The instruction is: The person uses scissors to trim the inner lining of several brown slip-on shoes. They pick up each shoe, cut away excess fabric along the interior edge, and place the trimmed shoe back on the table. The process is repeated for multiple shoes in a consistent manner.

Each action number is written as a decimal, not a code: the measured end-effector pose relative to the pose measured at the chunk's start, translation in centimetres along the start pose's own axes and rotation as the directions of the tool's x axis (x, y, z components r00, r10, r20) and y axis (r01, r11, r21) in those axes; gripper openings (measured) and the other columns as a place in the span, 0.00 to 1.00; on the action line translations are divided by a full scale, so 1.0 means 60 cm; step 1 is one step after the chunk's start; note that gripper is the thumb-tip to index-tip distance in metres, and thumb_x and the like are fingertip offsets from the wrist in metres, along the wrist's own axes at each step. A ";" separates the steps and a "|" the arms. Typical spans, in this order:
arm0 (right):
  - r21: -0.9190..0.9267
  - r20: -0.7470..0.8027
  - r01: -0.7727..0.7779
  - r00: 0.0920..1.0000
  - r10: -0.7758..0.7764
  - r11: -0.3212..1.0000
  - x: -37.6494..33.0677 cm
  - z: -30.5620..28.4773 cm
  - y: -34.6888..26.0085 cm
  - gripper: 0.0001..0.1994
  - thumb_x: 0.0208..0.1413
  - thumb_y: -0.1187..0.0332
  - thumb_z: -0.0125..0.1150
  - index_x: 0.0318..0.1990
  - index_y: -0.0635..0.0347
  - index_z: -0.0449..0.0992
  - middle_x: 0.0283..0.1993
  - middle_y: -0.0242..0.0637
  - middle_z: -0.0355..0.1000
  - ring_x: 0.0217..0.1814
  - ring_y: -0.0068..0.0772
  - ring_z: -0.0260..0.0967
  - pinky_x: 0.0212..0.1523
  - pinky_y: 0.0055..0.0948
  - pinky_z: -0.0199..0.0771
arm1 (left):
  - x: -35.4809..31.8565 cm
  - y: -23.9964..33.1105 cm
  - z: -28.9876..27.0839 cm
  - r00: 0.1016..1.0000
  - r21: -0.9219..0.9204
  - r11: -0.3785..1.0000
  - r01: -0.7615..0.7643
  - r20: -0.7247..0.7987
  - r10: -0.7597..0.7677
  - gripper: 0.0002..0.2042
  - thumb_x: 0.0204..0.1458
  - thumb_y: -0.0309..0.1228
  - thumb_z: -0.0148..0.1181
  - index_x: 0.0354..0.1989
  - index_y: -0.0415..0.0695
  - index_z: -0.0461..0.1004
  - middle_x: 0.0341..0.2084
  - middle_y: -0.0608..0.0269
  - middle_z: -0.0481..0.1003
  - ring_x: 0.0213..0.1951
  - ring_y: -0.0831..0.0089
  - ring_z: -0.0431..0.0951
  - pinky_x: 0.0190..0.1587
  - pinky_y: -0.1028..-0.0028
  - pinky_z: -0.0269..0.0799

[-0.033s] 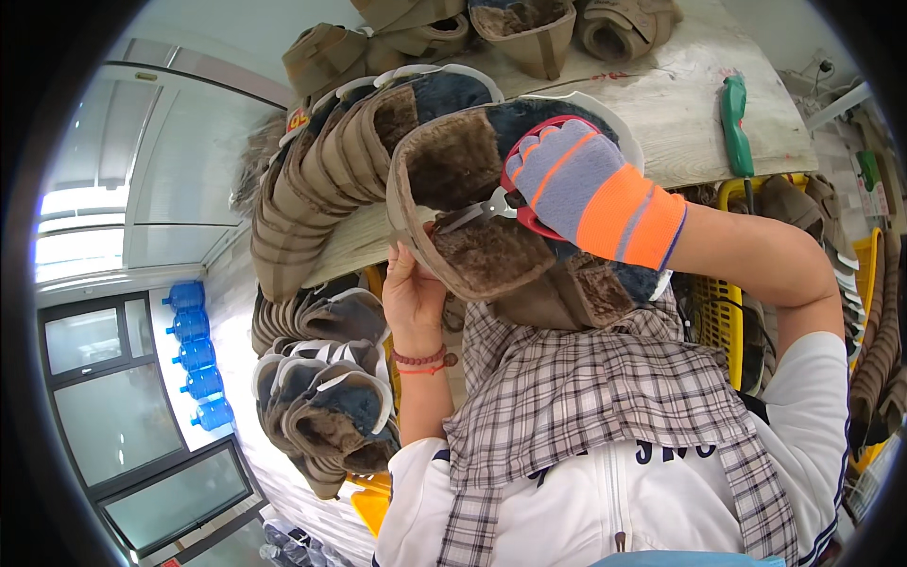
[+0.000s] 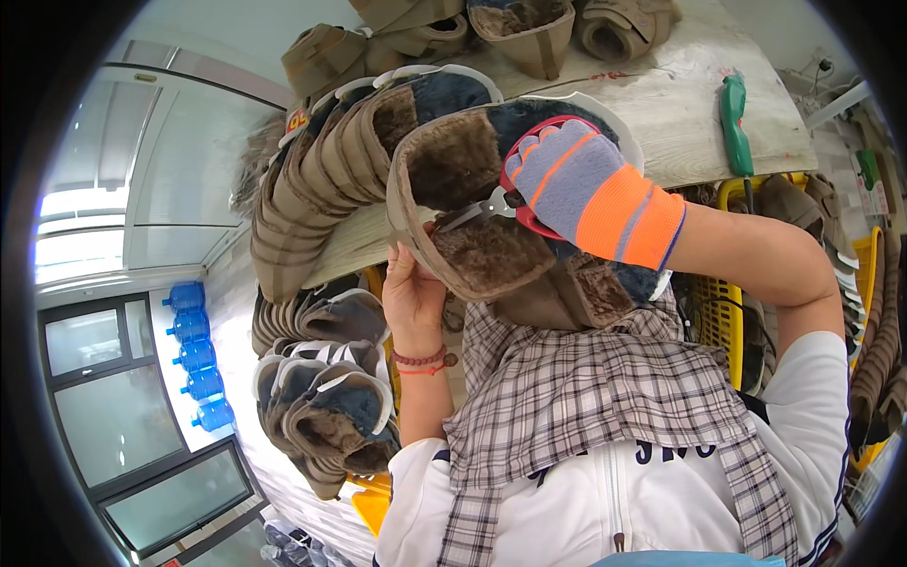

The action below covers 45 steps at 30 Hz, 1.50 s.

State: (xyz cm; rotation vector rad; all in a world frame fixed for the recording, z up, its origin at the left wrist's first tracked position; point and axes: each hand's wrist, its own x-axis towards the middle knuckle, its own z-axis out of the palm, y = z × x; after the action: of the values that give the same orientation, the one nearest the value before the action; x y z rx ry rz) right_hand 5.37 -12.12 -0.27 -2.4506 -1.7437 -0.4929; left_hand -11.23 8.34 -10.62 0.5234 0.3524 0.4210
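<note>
A brown fur-lined boot upper (image 2: 452, 161) with dark blue lining and a white rim is held up in front of me. My left hand (image 2: 413, 293), bare with a beaded bracelet and a red string at the wrist, pinches its lower left edge. Some of those fingers are hidden behind the upper. In a grey and orange glove, my right hand (image 2: 576, 184) is closed round the red handles of the scissors (image 2: 499, 204). Their blades reach inside the upper, pointing toward the edge by my left fingertips. Another fur-lined piece (image 2: 595, 288) lies below, against my plaid apron.
A curved row of nested boot uppers (image 2: 316, 189) lies on the wooden table (image 2: 661, 113), with more at its far side. A green-handled tool (image 2: 734, 123) is at the right. Yellow baskets (image 2: 715, 317) and stacked uppers (image 2: 331, 416) are below. Blue water bottles (image 2: 196, 354) line the left wall.
</note>
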 end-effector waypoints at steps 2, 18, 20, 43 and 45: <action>-0.033 0.002 -0.006 1.000 0.006 0.999 -0.005 -0.002 0.002 0.06 0.44 0.65 0.58 0.29 0.53 0.77 0.28 0.31 0.72 0.33 0.32 0.72 0.31 0.29 0.67 | 0.002 -0.003 0.011 1.000 0.022 1.000 0.001 0.029 -0.001 0.19 0.54 0.23 0.55 0.55 0.38 0.64 0.47 0.54 0.72 0.52 0.65 0.71 0.55 0.68 0.69; 0.950 0.241 -0.309 0.833 0.497 0.057 -0.089 -0.031 0.025 0.31 0.40 0.66 0.74 0.52 0.66 0.66 0.37 0.30 0.70 0.38 0.17 0.65 0.40 0.21 0.68 | 0.018 -0.067 0.127 0.958 0.223 0.972 -0.075 0.288 0.008 0.15 0.58 0.26 0.48 0.55 0.41 0.64 0.51 0.58 0.70 0.52 0.64 0.70 0.57 0.63 0.64; 0.855 0.466 -0.518 0.774 0.430 0.007 -0.075 -0.060 0.000 0.26 0.45 0.72 0.69 0.52 0.66 0.66 0.38 0.30 0.71 0.39 0.17 0.65 0.41 0.20 0.68 | 0.002 -0.101 0.168 0.953 0.294 0.954 -0.065 0.302 -0.028 0.15 0.59 0.25 0.48 0.55 0.41 0.63 0.51 0.58 0.70 0.52 0.64 0.70 0.57 0.63 0.65; 0.758 0.534 -0.329 0.809 0.246 -0.564 -0.186 0.095 -0.043 0.20 0.49 0.72 0.64 0.50 0.66 0.69 0.43 0.34 0.74 0.46 0.21 0.68 0.46 0.24 0.70 | -0.057 -0.131 -0.010 0.916 0.132 0.911 0.391 0.045 -0.399 0.22 0.61 0.37 0.45 0.61 0.38 0.58 0.58 0.57 0.64 0.58 0.64 0.65 0.61 0.64 0.59; 0.881 0.386 -0.264 0.881 0.274 -0.392 -0.182 0.133 -0.048 0.19 0.50 0.70 0.64 0.49 0.66 0.69 0.41 0.34 0.74 0.43 0.20 0.68 0.42 0.24 0.71 | -0.043 -0.130 -0.022 0.917 0.262 0.889 0.376 0.032 -0.397 0.23 0.61 0.37 0.46 0.61 0.37 0.57 0.59 0.58 0.63 0.59 0.65 0.64 0.62 0.65 0.57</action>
State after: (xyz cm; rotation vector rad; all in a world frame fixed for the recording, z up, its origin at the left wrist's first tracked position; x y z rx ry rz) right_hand 1.11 -18.93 -11.50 -1.2086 -0.5506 0.8349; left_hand -11.71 1.56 -15.40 0.6989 0.4204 -0.0369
